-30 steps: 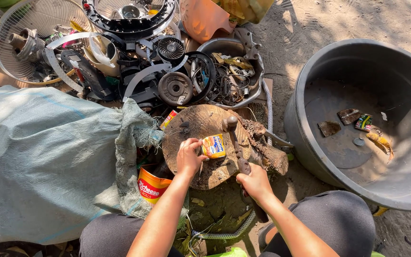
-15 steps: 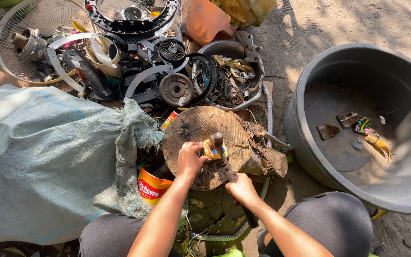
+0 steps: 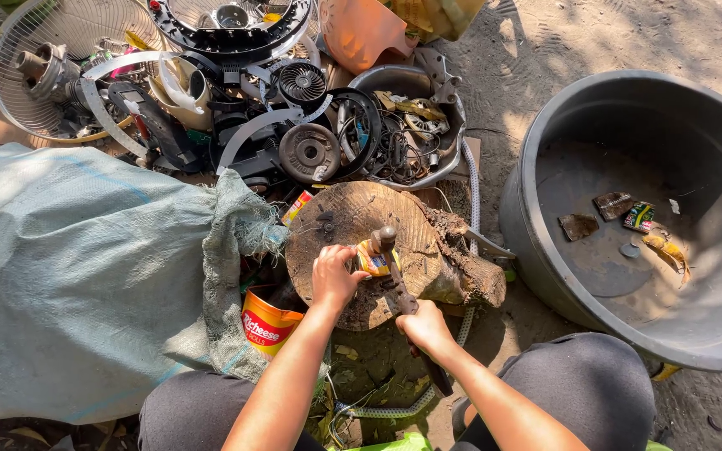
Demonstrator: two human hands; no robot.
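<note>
Two hands work on a stump (image 3: pixel 353 219), hemmed by a sack (image 3: pixel 77 267) at left, scrap (image 3: pixel 294 108) beyond and a tub (image 3: pixel 536 167) at right; bare wood remains only toward the far edge. The left hand (image 3: pixel 336 276) pins a small yellow piece (image 3: pixel 372 260) near the stump's near edge. The right hand (image 3: pixel 424 327) is closed on a hammer (image 3: pixel 394 280), head resting on that piece.

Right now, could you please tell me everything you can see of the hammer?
The hammer has a dark metal head and a dark, worn-looking handle. Its head rests down on the small yellow object that the left hand pins to the round wooden stump. The handle slants back toward the person, gripped low by the right hand.
</note>
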